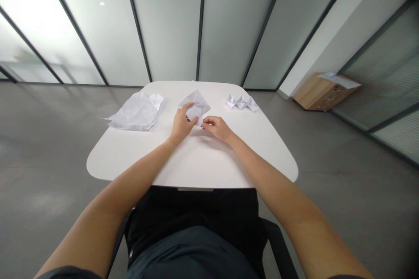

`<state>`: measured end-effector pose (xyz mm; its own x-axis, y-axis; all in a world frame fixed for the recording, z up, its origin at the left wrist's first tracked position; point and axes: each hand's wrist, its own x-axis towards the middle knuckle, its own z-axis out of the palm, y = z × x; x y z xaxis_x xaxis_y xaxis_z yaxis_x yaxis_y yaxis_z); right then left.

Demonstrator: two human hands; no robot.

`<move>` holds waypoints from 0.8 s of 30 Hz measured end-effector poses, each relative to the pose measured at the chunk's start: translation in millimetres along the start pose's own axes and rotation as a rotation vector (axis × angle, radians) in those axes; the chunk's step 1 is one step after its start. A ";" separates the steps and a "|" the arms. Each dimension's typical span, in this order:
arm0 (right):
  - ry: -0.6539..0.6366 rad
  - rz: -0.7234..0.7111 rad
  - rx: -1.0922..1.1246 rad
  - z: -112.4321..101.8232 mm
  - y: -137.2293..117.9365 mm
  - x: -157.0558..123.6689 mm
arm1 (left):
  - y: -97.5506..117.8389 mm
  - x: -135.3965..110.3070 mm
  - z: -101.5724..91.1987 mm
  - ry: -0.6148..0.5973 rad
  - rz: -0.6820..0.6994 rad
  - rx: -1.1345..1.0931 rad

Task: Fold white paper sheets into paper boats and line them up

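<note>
A creased white sheet of paper [197,103], turned like a diamond, is held up over the middle of the table. My left hand [183,123] grips its left side, thumb low and fingers along the upper left edge. At the lower right corner, the fingertips of my right hand [216,127] are pinched together on the paper. On the right lie several small folded paper boats [241,103] in a row. A loose stack of crumpled paper sheets [134,112] rests at the left.
The white table [196,168] has rounded corners and stands before a frosted glass wall [165,22]. A wooden cabinet [322,92] with papers on top is on the floor at right. A black chair armrest [278,244] shows beside me.
</note>
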<state>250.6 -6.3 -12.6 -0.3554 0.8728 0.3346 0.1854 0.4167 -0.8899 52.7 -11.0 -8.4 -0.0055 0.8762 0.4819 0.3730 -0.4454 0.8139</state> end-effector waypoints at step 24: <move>-0.019 0.195 0.275 4.0 9.5 3.3 | -17.5 3.1 12.9 0.022 -0.028 -0.355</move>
<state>247.5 -0.5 -21.1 -0.3554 0.9233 0.1460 -0.0016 0.1556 -0.9878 58.2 2.0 -25.3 -0.0328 0.8866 0.4614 0.0266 -0.4607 0.8871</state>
